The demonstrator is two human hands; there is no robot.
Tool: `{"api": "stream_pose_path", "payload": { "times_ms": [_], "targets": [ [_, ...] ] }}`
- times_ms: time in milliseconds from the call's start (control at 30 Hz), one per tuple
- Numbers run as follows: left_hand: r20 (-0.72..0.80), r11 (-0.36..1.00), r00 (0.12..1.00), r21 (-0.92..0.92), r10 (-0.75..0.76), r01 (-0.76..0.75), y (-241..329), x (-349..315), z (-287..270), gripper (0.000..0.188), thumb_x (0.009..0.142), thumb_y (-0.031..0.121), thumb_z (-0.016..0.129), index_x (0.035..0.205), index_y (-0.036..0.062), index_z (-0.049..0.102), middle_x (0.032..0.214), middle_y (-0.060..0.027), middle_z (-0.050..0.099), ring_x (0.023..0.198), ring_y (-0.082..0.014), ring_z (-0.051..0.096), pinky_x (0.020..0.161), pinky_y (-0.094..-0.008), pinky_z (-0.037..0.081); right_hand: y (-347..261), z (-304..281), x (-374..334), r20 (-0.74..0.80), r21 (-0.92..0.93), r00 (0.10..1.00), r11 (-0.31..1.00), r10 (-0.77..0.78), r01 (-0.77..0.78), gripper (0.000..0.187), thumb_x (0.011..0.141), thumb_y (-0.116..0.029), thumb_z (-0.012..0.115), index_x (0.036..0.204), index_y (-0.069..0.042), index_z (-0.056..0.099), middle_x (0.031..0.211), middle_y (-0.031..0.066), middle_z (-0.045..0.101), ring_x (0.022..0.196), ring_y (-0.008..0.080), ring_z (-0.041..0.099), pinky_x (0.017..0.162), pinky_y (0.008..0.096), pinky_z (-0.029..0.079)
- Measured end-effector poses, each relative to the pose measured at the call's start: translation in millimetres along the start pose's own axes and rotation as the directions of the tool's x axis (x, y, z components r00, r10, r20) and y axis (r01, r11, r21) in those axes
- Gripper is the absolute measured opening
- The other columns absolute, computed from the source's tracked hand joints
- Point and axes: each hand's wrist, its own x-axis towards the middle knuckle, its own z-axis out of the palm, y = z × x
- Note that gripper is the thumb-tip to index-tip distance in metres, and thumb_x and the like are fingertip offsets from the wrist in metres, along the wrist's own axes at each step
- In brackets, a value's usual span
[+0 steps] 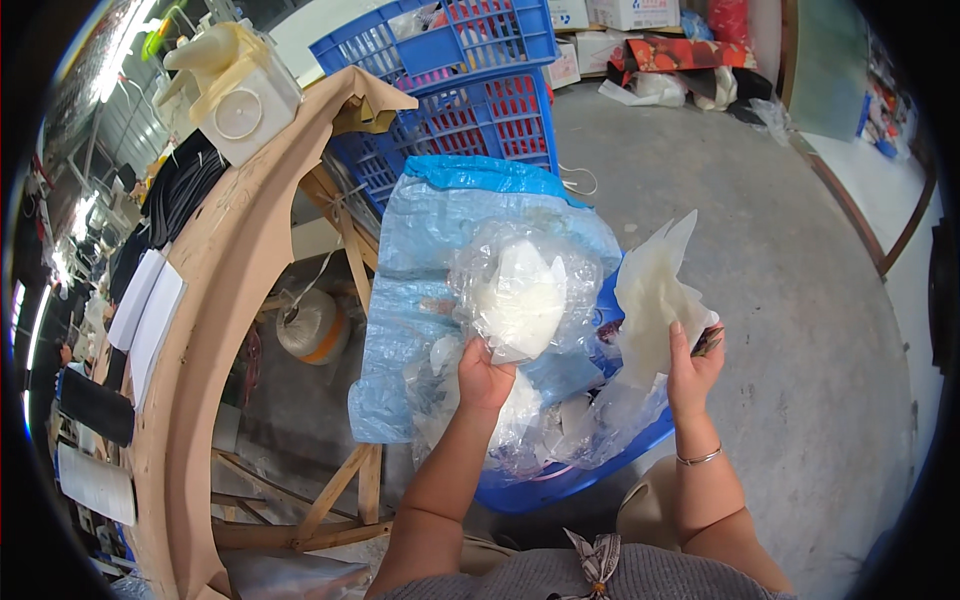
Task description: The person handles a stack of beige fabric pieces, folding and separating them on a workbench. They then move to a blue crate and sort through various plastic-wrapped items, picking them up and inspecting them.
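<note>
My left hand [487, 375] is closed on the lower edge of a white, sheet-like piece [520, 300], which lies amid crumpled clear plastic [470, 265]. To its right, my right hand [695, 365] pinches a translucent off-white sheet [655, 285] with ragged, pointed edges, thumb in front. Some fingers of that hand are behind the sheet. Beneath both hands, more crumpled clear plastic and white pieces fill a blue tub [545, 490]. A light blue woven sack [400, 300] drapes over its far left side. Whatever lies deeper in the tub is hidden.
Stacked blue crates [470, 110] stand beyond the sack. On my left curves a workbench covered in brown paper [200, 400], bearing a white jug [240, 105] and stacked white sheets [150, 310]. A twine ball [312, 328] sits beneath it. Cartons [630, 12] line the far wall.
</note>
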Motion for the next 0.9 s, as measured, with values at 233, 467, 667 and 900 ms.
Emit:
{"api": "stream_pose_path", "payload": {
  "times_ms": [233,467,667,900],
  "targets": [
    [-0.019,0.998,0.999,0.051,0.04,-0.039,1.4,-3.4,9.9,0.042,0.091,0.01,0.039,0.133,0.0037,0.035,0.133,-0.0118,0.045,0.123,-0.0273,0.044,0.102,-0.0456,0.037,-2.9,-0.1,0.1,0.014,-0.013,1.0,1.0,0.005,-0.005,0.024,0.086,-0.008,0.061,0.106,0.0,0.051,0.101,0.0058,0.057,0.091,0.0117,0.053,0.082,0.0252,0.042],
    [-0.091,0.991,0.994,0.127,0.056,-0.044,0.6,-9.2,20.4,0.044,0.092,0.013,0.039,0.134,0.0022,0.034,0.135,-0.0128,0.044,0.124,-0.0277,0.042,0.103,-0.0445,0.036,0.1,-1.4,-0.1,0.036,-0.018,0.999,1.0,0.003,-0.002,0.024,0.086,-0.008,0.06,0.106,0.0,0.051,0.102,0.0062,0.058,0.091,0.0116,0.054,0.082,0.0253,0.042],
    [0.044,0.992,0.999,-0.123,-0.025,0.031,3.5,-3.1,-0.7,0.041,0.093,0.019,0.037,0.129,0.0018,0.041,0.13,-0.0124,0.048,0.119,-0.0263,0.048,0.099,-0.0408,0.041,3.4,-1.8,-0.8,0.046,-0.013,0.999,1.0,0.006,-0.005,0.024,0.086,-0.007,0.061,0.106,0.0,0.051,0.101,0.0062,0.058,0.091,0.0116,0.054,0.082,0.025,0.043],
    [0.06,0.941,0.992,-0.316,-0.107,0.12,4.2,-1.5,-4.7,0.036,0.091,0.019,0.04,0.121,0.0012,0.049,0.123,-0.0121,0.054,0.111,-0.0244,0.055,0.089,-0.0354,0.05,0.0,1.2,-0.9,0.068,-0.077,0.997,0.996,0.041,-0.036,0.025,0.083,-0.007,0.061,0.104,0.001,0.05,0.098,0.0066,0.058,0.09,0.0124,0.053,0.082,0.0263,0.042]
  ]
}}
